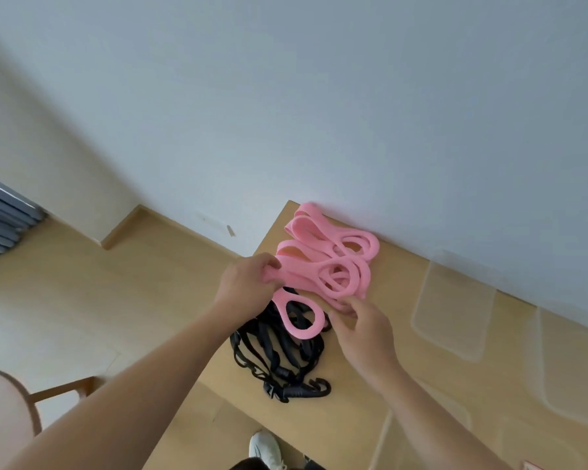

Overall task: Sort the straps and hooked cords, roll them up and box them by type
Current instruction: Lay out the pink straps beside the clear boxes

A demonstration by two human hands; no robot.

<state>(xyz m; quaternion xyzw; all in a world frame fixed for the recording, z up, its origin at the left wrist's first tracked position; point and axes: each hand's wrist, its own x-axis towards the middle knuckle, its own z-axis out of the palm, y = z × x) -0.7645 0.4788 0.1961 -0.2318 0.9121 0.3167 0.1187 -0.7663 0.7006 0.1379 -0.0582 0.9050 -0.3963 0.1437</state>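
Note:
A heap of pink looped straps (330, 256) lies on the wooden table (370, 398) against the wall. In front of it sits a tangle of black hooked cords (279, 354), with hooks showing at its near end. My left hand (248, 283) grips one end of a pink strap at the table's left edge. One loop of that strap (301, 317) hangs over the black cords. My right hand (364, 330) pinches the pink straps at the heap's near side; its fingertips are partly hidden.
Clear plastic boxes (452, 307) stand on the table to the right, along the wall, with another clear box (571, 368) further right. A chair (11, 401) stands on the floor at the lower left. A white shoe (265, 449) shows below the table edge.

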